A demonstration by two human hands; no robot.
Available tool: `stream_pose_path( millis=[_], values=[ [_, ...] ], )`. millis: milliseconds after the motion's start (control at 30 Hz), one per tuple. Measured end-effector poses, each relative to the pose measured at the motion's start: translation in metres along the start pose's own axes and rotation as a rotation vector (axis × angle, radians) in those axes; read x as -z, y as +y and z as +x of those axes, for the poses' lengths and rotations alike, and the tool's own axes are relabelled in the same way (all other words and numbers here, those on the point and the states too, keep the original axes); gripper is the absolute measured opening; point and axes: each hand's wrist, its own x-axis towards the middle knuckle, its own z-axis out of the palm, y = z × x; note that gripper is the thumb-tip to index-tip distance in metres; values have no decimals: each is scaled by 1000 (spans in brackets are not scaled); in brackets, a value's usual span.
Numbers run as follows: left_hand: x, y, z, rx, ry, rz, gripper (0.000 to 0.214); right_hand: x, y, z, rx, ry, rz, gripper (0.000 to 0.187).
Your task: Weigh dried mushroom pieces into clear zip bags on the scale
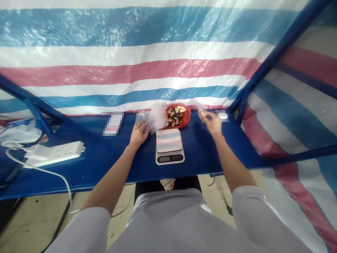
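My left hand point(139, 132) rests on the blue table point(105, 158), its fingers touching a pile of small clear plastic bags point(154, 118) just left of the scale. My right hand point(212, 122) is closed round a small clear bag with pale pieces in it point(202, 113), held right of a red bag of dried brown and cream slices point(177, 116). A small digital kitchen scale point(169, 145) with a bare steel plate sits between my hands.
A white power strip point(56, 153) with a cable lies at the table's left. A small white round object in clear wrap point(222, 115) sits by the right post. A blurred card point(113, 123) lies at the back. Striped tarpaulin point(158, 63) walls the booth.
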Motion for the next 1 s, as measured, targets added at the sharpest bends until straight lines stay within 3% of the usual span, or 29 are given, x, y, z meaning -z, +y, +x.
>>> stream_pose_path(
  millis=[167,333,533,767,1000],
  values=[
    [12,5,0,-3,74,-131,38,5,-36,-9,-107,46,433,46],
    [27,23,4,79,120,-285,38,-8,-88,-24,-132,-121,780,44],
    [35,56,15,348,26,-624,49,-50,-138,-46,-237,-345,968,47],
    [46,75,25,573,-106,-1178,61,-92,-165,-62,-316,-486,1078,49],
    [47,63,26,593,62,-1260,49,-99,-170,-59,-312,-599,991,46]
  ],
)
